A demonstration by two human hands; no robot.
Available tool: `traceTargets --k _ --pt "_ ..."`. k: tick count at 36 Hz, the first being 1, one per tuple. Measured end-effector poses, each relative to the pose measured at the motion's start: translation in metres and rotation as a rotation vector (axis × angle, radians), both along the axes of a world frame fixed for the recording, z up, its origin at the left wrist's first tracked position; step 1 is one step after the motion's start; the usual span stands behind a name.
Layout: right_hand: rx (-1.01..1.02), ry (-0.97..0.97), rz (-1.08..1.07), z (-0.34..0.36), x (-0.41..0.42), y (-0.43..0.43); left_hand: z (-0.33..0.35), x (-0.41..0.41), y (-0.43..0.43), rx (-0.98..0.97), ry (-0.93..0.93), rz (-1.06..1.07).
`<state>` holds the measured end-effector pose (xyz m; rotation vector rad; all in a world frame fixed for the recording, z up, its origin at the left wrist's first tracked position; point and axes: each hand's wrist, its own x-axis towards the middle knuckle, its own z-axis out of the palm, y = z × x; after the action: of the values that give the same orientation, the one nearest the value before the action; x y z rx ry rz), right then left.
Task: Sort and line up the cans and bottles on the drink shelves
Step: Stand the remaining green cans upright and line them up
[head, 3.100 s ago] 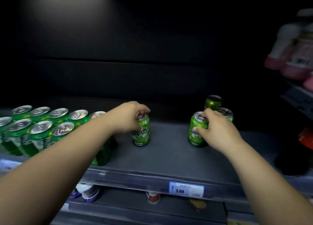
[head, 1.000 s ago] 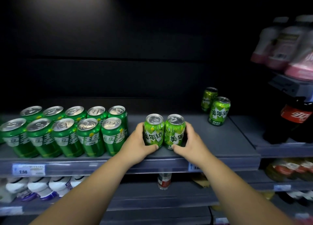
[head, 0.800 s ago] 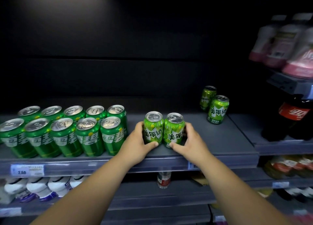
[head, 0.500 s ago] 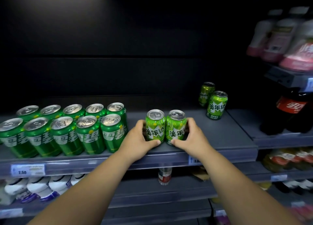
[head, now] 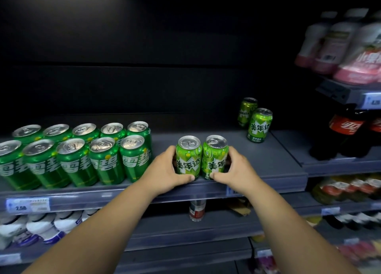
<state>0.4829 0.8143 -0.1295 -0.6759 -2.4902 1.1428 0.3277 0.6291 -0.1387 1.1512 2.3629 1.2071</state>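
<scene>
Head camera: the left hand point(head: 165, 170) curls round the left light green can point(head: 188, 157), and the right hand point(head: 237, 170) curls round the right light green can point(head: 215, 156). The two cans touch at the front of the shelf point(head: 268, 170). I think it is best to slide both gently (names facing out) level with the dark green cans point(head: 134, 158).

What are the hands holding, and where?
Left hand grips the left light-green can by its side; right hand grips the right light-green can by its side.
</scene>
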Motion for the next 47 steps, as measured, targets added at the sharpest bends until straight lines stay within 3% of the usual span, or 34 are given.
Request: traceTargets --k 10,16,23,28,35,47 --pt "-0.006 0.025 0.108 0.000 0.005 0.021 0.013 0.010 -0.005 0.211 -0.052 -0.098" --pt "0.000 0.142 0.009 0.024 0.020 0.060 0.068 0.009 0.011 0.261 0.111 -0.105" --pt "0.181 0.292 -0.234 0.038 0.019 0.135 0.128 -0.009 0.079 0.059 0.521 -0.220" --pt "0.141 0.273 -0.327 0.041 0.004 0.179 0.145 -0.016 0.158 -0.153 0.632 -0.298" --pt "0.022 0.158 -0.154 0.039 -0.023 0.208 0.140 -0.029 0.266 -0.396 0.563 -0.289" --pt "-0.054 0.120 -0.095 0.040 -0.005 0.259 0.108 -0.039 0.354 -0.457 0.461 -0.225"
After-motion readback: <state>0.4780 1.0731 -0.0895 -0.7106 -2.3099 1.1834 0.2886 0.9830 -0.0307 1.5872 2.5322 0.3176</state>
